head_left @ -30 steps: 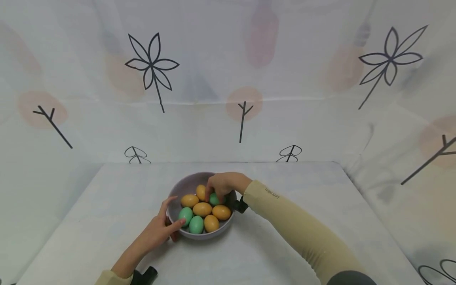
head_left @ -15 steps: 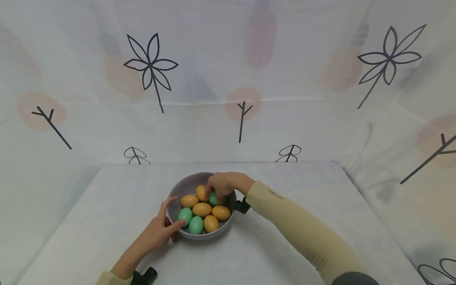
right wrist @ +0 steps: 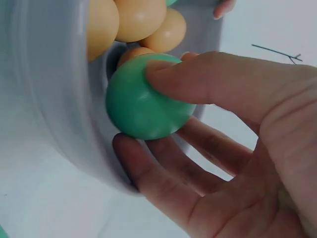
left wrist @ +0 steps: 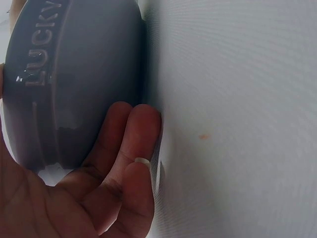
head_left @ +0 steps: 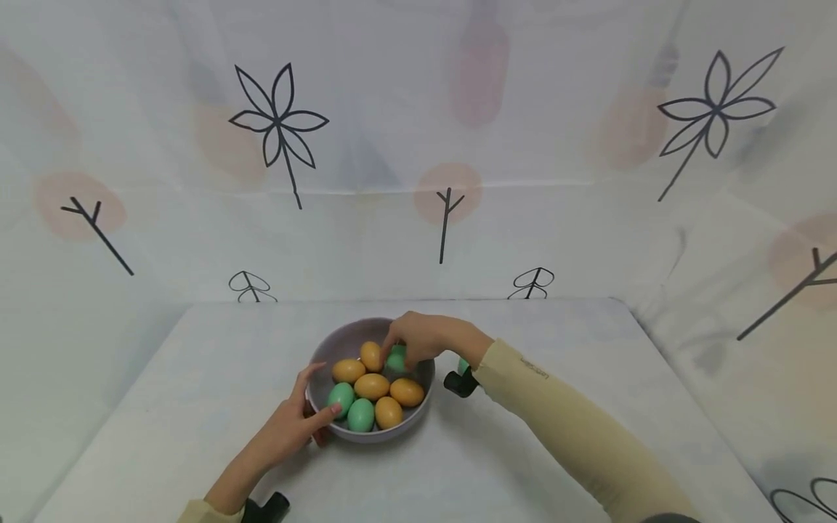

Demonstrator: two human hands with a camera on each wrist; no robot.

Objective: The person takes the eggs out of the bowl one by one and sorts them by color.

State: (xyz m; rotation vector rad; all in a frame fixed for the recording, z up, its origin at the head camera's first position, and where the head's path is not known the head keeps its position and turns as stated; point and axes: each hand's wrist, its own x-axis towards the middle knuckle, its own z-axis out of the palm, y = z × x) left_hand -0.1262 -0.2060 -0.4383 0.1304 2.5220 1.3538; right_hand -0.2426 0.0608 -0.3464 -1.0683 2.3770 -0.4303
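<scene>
Green egg (right wrist: 141, 111) pinched between thumb and fingers, our right hand (head_left: 420, 338) holds it at the far right part of the grey bowl (head_left: 346, 337). With our left hand (head_left: 296, 416) we grip the bowl's left side.

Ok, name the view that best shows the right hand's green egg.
The right wrist view: the green egg is large and close, held by the right hand. The head view shows it small and partly hidden; the left wrist view misses it.

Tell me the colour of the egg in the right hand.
Green; the egg in the right hand shows best in the right wrist view.
</scene>
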